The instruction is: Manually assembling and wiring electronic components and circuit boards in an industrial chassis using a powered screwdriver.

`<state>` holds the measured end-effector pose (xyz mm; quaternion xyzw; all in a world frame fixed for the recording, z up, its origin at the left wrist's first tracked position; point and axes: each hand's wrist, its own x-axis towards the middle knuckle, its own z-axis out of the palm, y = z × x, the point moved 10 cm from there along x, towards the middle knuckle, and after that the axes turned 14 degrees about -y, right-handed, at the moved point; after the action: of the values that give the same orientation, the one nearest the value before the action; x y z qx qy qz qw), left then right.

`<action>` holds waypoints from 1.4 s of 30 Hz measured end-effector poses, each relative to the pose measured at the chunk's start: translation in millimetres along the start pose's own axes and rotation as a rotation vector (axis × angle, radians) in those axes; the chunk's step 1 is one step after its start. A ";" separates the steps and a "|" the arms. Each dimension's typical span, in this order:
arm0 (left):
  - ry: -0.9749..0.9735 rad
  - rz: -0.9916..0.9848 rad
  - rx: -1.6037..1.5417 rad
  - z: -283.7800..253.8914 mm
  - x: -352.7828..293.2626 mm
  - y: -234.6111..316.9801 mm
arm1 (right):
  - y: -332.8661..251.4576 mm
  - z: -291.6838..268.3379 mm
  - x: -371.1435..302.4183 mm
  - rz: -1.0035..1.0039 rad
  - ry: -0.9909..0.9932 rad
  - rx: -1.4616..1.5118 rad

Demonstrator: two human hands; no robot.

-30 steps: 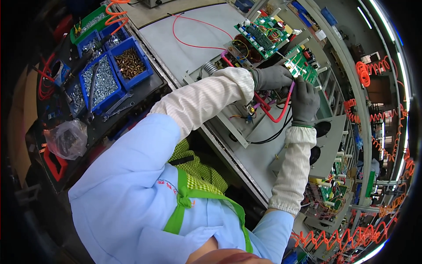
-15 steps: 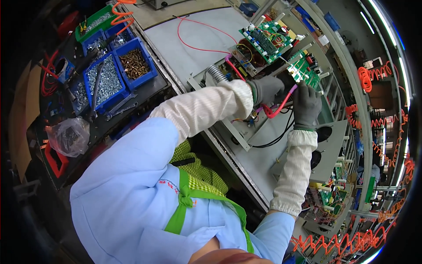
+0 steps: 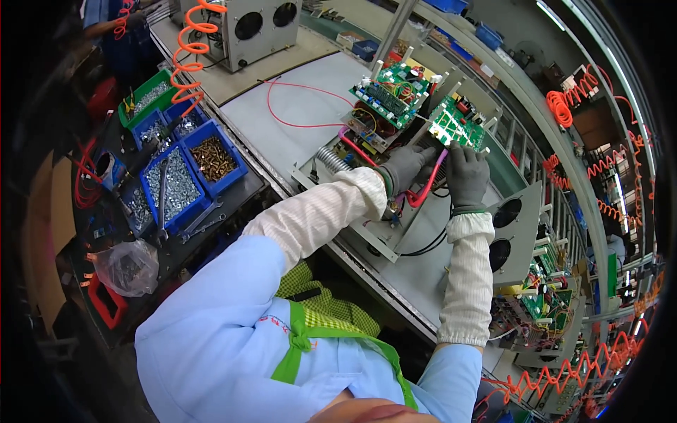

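Observation:
Both my hands wear grey gloves and white sleeve covers. My left hand [image 3: 407, 166] is closed on a red cable [image 3: 427, 185] that curves up between my hands. My right hand [image 3: 467, 171] touches the lower edge of a small green circuit board [image 3: 455, 124] with its fingers curled; what it pinches is hidden. Both hands hover over an open metal chassis [image 3: 381, 236] on the grey bench. A larger green circuit board [image 3: 392, 87] is raised on the chassis just beyond my left hand.
Blue bins of screws [image 3: 185, 171] and a green bin [image 3: 147, 99] sit at the left. An orange coiled hose [image 3: 192, 51] hangs near a grey fan box [image 3: 255, 28]. A thin red wire [image 3: 296, 106] loops on the bench. A fan panel [image 3: 513, 233] and more boards lie at the right.
My view has shifted, so the bench sits lower in the picture. My hands stay at the small board with the red cable; my left hand has closed in toward my right.

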<state>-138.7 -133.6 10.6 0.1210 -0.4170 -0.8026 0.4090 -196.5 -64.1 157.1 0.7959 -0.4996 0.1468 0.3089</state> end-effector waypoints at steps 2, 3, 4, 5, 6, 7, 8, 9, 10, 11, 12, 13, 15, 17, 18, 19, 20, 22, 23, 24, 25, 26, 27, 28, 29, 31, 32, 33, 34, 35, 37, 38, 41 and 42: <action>0.054 -0.053 0.058 -5.9 0.1 -2.9 | 0.3 1.4 0.9 0.005 -0.012 0.018; 0.055 -0.085 0.097 -7.7 1.1 -5.3 | 2.4 2.4 1.4 0.025 -0.021 0.030; 0.057 -0.081 0.221 -10.4 0.9 -3.5 | 1.0 3.9 1.7 0.011 -0.036 0.028; 0.034 -0.085 0.234 -9.4 2.4 -7.0 | 0.7 1.8 1.0 0.006 -0.012 0.035; 0.034 -0.003 0.210 -10.0 4.4 -2.5 | 1.6 -1.4 0.1 0.010 0.023 0.042; 0.008 0.068 0.168 -6.7 7.6 -0.3 | 1.2 0.8 0.3 0.005 0.002 0.033; 0.000 0.077 0.139 -7.5 10.4 -0.9 | 1.9 0.3 0.1 0.006 0.010 0.040; -0.051 0.122 -0.048 -1.8 14.7 -2.9 | 2.1 0.3 -0.5 0.006 0.013 0.049; -0.019 0.121 -0.042 -4.0 17.1 -3.4 | 3.8 0.5 -0.6 0.010 0.014 0.076; 0.009 0.102 -0.049 -5.6 20.2 -4.3 | 3.1 2.6 -0.3 0.004 -0.004 0.072; 0.034 0.106 -0.135 -5.9 22.9 -5.7 | 4.4 3.2 -0.3 0.014 -0.008 0.074; 0.051 0.087 -0.121 -6.0 23.8 -6.7 | 5.9 3.4 -0.4 0.029 -0.005 0.078; 0.000 0.144 -0.218 0.0 26.7 -2.2 | 6.0 5.4 0.1 0.028 -0.019 0.070; 0.063 0.098 -0.147 -6.5 24.4 -5.9 | 7.0 3.8 -0.5 0.030 0.004 0.083; 0.009 0.195 0.284 0.8 22.0 13.4 | 6.0 5.5 -0.1 0.020 -0.010 0.079; -0.049 0.275 0.746 16.9 18.7 25.3 | 6.5 5.4 -0.4 0.023 -0.005 0.082; -0.017 0.340 0.825 16.8 15.7 32.9 | 8.1 4.2 -0.9 0.037 0.011 0.089; -0.048 0.330 0.642 12.1 17.4 31.8 | 6.8 5.4 -0.6 0.033 -0.002 0.071; -0.033 0.168 0.443 2.6 23.2 17.4 | 7.6 5.6 -0.5 0.050 -0.006 0.058; -0.009 0.041 0.067 -4.3 25.3 0.9 | 6.5 5.3 -0.4 0.042 -0.006 0.062; -0.006 0.042 0.070 -3.3 24.6 4.6 | 5.2 4.5 -0.4 0.037 -0.001 0.051; 0.027 0.011 0.000 -4.9 22.6 3.9 | 5.2 2.1 -0.7 0.045 0.021 0.035; 0.023 0.000 -0.075 -1.8 21.9 5.0 | 3.9 2.9 -0.1 0.037 0.011 0.034; -0.008 0.047 0.418 5.2 17.8 24.1 | 4.1 2.4 -0.2 0.039 0.015 0.052; -0.002 0.039 0.378 6.1 14.9 26.0 | 5.6 1.6 -0.2 0.051 0.024 0.071; -0.131 0.183 0.805 31.7 6.1 46.0 | 4.1 -0.6 -0.4 0.045 0.036 0.033; -0.164 0.201 0.836 36.6 2.4 47.5 | 3.3 -1.5 -0.8 0.034 0.040 0.042; -0.140 0.240 1.003 40.8 -1.6 52.1 | 3.6 -3.2 -1.0 0.032 0.055 0.049; -0.115 0.280 1.169 45.5 -4.7 55.2 | 2.4 -2.4 -1.2 0.025 0.044 0.033; -0.090 0.371 1.344 53.9 -9.4 58.8 | 3.3 -2.5 -1.3 0.034 0.046 0.025; -0.101 0.295 1.235 48.9 -4.1 46.9 | 7.9 3.6 -1.1 0.071 -0.008 0.062; -0.105 0.313 0.970 42.9 -2.2 45.2 | 8.1 2.6 -1.9 0.072 0.006 0.068; -0.079 0.223 0.213 20.2 9.2 24.7 | 8.6 2.8 -1.3 0.070 0.013 0.061; -0.087 0.237 0.136 20.1 11.1 24.0 | 8.9 2.7 -1.4 0.074 0.014 0.062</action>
<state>-143.2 -138.1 43.2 0.0636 -0.4990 -0.7232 0.4732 -205.2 -67.6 157.4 0.7849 -0.5217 0.1790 0.2822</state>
